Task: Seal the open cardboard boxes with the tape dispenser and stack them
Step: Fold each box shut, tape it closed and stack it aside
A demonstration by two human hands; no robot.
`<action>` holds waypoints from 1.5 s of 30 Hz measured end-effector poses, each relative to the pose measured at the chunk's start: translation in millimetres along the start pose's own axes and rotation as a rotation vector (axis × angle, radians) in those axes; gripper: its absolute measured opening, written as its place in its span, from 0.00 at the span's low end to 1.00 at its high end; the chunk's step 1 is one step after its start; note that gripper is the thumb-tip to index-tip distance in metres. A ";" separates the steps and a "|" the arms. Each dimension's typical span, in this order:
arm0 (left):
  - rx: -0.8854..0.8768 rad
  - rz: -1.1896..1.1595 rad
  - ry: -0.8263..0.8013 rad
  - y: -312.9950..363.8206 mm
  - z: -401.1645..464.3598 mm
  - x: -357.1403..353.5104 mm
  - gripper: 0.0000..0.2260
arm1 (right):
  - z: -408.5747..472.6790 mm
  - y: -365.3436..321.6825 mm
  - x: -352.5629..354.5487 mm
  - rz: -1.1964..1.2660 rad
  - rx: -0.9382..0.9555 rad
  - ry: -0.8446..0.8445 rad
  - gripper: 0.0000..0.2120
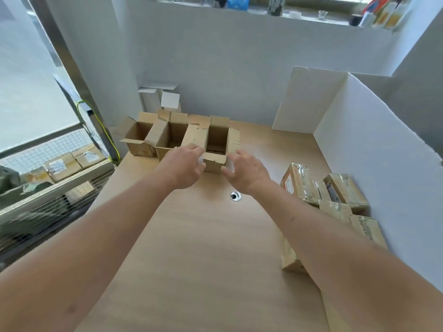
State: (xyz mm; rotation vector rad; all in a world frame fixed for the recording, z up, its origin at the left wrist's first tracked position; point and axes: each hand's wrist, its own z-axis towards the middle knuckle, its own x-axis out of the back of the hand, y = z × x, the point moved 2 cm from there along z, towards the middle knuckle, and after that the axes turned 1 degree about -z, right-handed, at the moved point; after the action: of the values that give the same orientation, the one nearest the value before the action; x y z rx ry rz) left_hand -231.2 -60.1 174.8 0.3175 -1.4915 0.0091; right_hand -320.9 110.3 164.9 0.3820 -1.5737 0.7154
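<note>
Head view: both hands reach an open cardboard box [215,149] near the surface's far edge, left hand [184,167] gripping its left side, right hand [244,170] spread alongside; a square, even pull should keep it upright.

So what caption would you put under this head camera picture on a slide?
Both hands, left hand and right hand, reach around an open cardboard box on the wooden table, taped boxes waiting alongside.
</note>
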 end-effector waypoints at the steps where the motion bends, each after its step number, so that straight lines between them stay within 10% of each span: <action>1: -0.022 0.001 0.003 -12.2 8.9 2.9 0.20 | 11.7 -6.9 -1.1 0.005 -0.026 0.005 0.21; 24: -0.150 -0.079 -0.186 -180.6 160.1 -105.6 0.21 | 203.4 -45.0 -164.5 0.056 -0.375 -0.077 0.20; 32: -0.117 -0.085 -0.171 -199.6 170.2 -163.5 0.22 | 239.1 -26.5 -232.0 -0.150 -0.312 -0.062 0.38; 39: -0.141 -0.030 -0.116 -198.3 159.9 -175.1 0.22 | 218.6 -23.0 -243.5 -0.237 -0.299 0.104 0.14; 45: -0.130 -0.080 -0.122 -186.1 126.2 -155.4 0.22 | 155.4 -37.2 -232.3 -0.185 -0.288 0.046 0.23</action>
State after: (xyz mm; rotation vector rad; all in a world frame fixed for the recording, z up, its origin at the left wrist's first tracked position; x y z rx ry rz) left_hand -330.6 -236.2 -9.1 0.2764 -1.5908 -0.1734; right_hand -383.7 -55.9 -54.0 0.2910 -1.5482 0.3467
